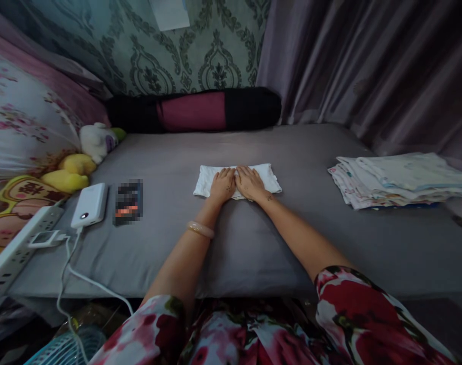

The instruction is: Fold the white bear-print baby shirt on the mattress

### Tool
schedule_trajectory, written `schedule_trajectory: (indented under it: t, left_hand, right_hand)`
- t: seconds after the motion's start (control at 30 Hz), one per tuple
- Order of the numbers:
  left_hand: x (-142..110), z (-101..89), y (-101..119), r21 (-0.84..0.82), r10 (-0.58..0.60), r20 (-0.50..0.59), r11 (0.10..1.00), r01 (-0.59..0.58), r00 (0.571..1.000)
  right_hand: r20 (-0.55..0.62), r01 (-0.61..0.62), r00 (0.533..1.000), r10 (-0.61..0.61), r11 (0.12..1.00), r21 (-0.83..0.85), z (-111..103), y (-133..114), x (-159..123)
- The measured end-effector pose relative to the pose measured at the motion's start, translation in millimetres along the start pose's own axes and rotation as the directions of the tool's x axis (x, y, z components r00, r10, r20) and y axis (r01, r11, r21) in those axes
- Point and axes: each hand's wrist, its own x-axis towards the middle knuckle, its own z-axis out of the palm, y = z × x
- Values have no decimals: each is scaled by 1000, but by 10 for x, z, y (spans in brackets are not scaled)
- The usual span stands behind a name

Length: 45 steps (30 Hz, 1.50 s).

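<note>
A small white folded cloth [267, 177] lies on the grey bed sheet [254, 238] in front of me. Both hands rest flat on its middle, side by side and touching. My left hand [223, 185] has its fingers stretched out on the cloth, with a pale bangle on that wrist. My right hand [249, 183] lies flat beside it, fingers extended. Neither hand grips anything.
A stack of folded patterned cloths [398, 180] sits at the right. At the left lie a white power bank [89, 204] with a cable, a phone [128, 202], a power strip [18, 246], soft toys [79, 162]. A black and pink bolster [193, 109] lies along the wall.
</note>
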Motion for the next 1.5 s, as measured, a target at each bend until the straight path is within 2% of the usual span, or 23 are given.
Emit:
schedule_trajectory:
  t: [0.3, 0.47, 0.6, 0.83, 1.13, 1.27, 1.4, 1.5]
  left_hand:
    - [-30, -4, -144, 53, -73, -23, 996, 74, 997]
    - [-91, -85, -291, 82, -162, -38, 983, 164, 986]
    - [-127, -170, -388, 103, -217, -16, 971, 217, 976]
    - [-157, -224, -562, 106, -225, 28, 970, 220, 974]
    - [-120, -179, -626, 101, -254, 130, 965, 242, 958]
    - [-139, -226, -578, 131, -217, 52, 969, 208, 975]
    - [-153, -261, -472, 187, -98, -75, 976, 110, 992]
    - [-139, -228, -416, 181, -54, -70, 981, 66, 996]
  right_hand:
    - [29, -94, 995, 96, 993, -69, -86, 175, -51]
    - [-12, -181, 983, 181, 979, -99, -133, 232, -96]
    - [-18, -239, 971, 238, 966, -100, -145, 299, -98]
    - [2, -300, 953, 302, 948, -106, -158, 467, -113]
    - [12, -269, 962, 272, 957, -106, -151, 544, -133]
    - [-24, -263, 965, 262, 957, -121, -230, 471, -152]
    - [-96, -198, 978, 186, 972, -126, -305, 347, -157]
    - [-88, -176, 982, 166, 978, -116, -281, 297, -160]
